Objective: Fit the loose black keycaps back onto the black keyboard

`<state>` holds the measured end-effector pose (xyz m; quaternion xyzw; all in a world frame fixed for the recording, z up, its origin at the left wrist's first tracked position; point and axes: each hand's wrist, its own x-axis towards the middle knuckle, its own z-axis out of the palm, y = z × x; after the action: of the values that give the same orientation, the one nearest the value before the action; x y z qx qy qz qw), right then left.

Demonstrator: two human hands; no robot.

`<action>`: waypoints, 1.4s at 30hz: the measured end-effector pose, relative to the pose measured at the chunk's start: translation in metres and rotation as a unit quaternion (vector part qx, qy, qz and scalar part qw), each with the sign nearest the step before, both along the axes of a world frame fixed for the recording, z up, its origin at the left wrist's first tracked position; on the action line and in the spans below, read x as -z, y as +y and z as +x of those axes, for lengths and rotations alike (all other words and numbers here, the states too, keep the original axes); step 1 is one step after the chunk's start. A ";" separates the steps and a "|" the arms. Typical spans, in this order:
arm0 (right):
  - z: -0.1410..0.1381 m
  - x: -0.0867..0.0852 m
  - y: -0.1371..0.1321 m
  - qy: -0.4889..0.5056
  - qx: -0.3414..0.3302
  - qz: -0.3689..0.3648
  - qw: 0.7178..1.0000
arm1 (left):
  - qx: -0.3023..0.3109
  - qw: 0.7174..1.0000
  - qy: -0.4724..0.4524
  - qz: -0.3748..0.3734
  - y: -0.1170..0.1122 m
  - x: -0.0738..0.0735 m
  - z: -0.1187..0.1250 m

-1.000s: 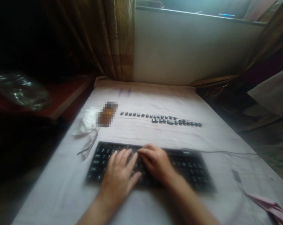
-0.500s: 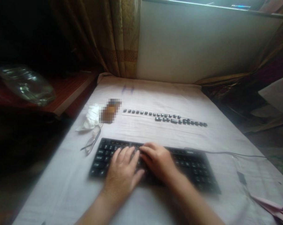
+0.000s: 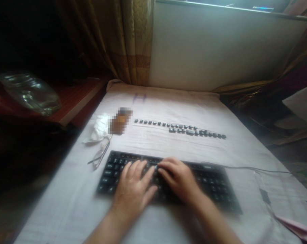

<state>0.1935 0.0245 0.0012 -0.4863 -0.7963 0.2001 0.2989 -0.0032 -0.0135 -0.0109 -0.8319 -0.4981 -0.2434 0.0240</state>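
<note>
A black computer keyboard point(image 3: 214, 186) lies across the cloth-covered surface in front of me. My left hand point(image 3: 133, 183) rests over its left half, fingers spread and palm down, with the index fingertip close to the right fingers. Thumb and fingers of my right hand point(image 3: 177, 176) are pinched together above the upper middle of the keyboard. A small keycap point(image 3: 156, 167) shows at their tips, partly covered. Beyond the keyboard, several loose black keycaps point(image 3: 189, 132) lie in two uneven rows. The keys beneath both hands are hidden.
Left of the keycaps lie a blurred-out brown item point(image 3: 120, 122), crumpled white tissue point(image 3: 100, 127) and eyeglasses point(image 3: 100, 156). The keyboard's cable point(image 3: 255, 168) runs off right. A glass jar point(image 3: 31, 95) lies on a reddish wooden table point(image 3: 74, 98) at left. Curtains point(image 3: 133, 40) hang behind.
My right hand has shifted slightly to the right, and the small keycap now shows at its fingertips. The left hand stays almost where it was. The view has tilted a little.
</note>
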 end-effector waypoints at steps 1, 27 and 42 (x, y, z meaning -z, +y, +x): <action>0.001 0.001 -0.002 -0.011 0.012 0.012 1.000 | 0.001 1.000 0.000 -0.002 0.000 0.000 0.000; -0.020 0.005 -0.009 -0.104 0.102 0.053 0.988 | 0.013 1.000 -0.004 0.015 0.001 0.001 -0.001; -0.020 -0.014 0.004 -0.078 0.046 -0.080 0.993 | 0.013 1.000 -0.007 -0.001 0.000 0.002 -0.002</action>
<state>0.1734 0.0288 0.0151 -0.5592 -0.7752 0.2107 0.2051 -0.0053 -0.0139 -0.0130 -0.8366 -0.4877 -0.2490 0.0160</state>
